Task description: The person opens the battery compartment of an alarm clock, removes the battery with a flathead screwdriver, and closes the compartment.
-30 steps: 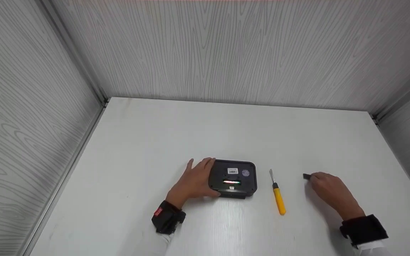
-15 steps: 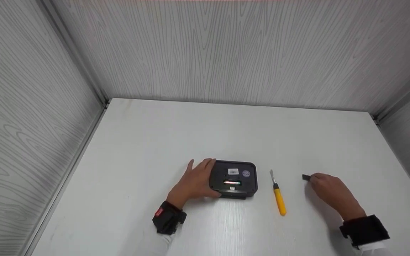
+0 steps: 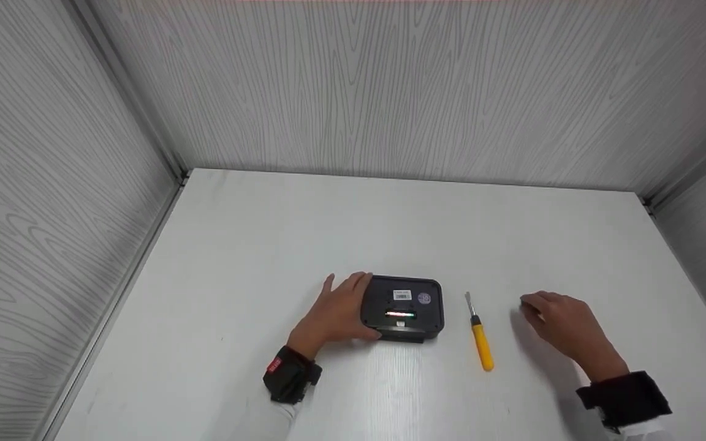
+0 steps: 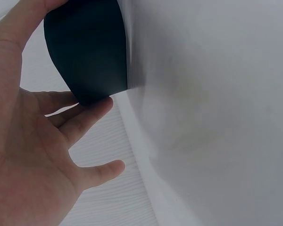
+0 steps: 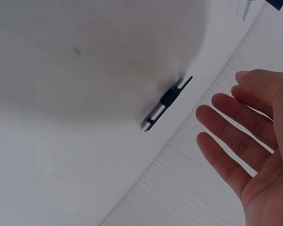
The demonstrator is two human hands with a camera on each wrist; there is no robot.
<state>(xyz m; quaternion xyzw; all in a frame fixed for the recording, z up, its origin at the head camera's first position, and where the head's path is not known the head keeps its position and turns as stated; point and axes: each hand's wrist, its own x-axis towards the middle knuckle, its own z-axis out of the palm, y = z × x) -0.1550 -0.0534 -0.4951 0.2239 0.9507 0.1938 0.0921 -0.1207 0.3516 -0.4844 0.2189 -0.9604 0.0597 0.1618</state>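
Observation:
My left hand (image 3: 337, 312) grips the left end of a black, rounded-corner electronic device (image 3: 411, 305), thumb at the near side and fingers at the far side. Its upward face carries a white barcode label, a round sticker and a slot with a bright red-and-green strip. In the left wrist view, the device's dark side (image 4: 87, 47) sits between thumb and fingers. My right hand (image 3: 564, 321) is at the right, holding nothing. Below its fingers, in the right wrist view, a small narrow black piece (image 5: 167, 101) lies on the table, apart from them; the hand hides it in the head view.
A screwdriver (image 3: 480, 337) with a yellow handle lies between the device and my right hand, its tip pointing away from me. The white table (image 3: 304, 214) is bordered by grey wood-grain panels (image 3: 353, 92) at the back and both sides.
The right hand has let go of the small black piece and its fingers have loosened and lifted slightly. The left hand, device and screwdriver have stayed in place.

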